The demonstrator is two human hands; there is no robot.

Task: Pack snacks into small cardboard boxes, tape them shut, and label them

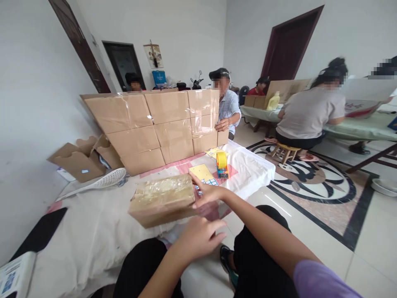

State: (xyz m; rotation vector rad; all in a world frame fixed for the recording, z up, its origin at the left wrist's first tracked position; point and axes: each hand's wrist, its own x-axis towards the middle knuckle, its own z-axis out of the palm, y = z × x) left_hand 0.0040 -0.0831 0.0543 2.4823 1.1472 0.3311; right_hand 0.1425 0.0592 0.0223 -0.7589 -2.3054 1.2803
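A cardboard box (164, 200) with clear tape across its top lies at the near edge of the cloth-covered table. My right hand (208, 193) is at the box's right end, fingers stretched and spread, the fingertips seeming to touch its corner. In front of the box, toward my lap, my left hand (200, 236) hangs with its fingers apart and nothing visible in it. Just past my right hand are a tape dispenser (222, 165) with a yellow roll and a yellow-and-blue printed sheet (201, 174).
A wall of taped cardboard boxes (170, 124) stands across the table's far side, a co-worker's hand (225, 124) at its right end. To the left are opened cartons (82, 159) and a white slotted ladle (108, 180). Other people sit at tables on the right.
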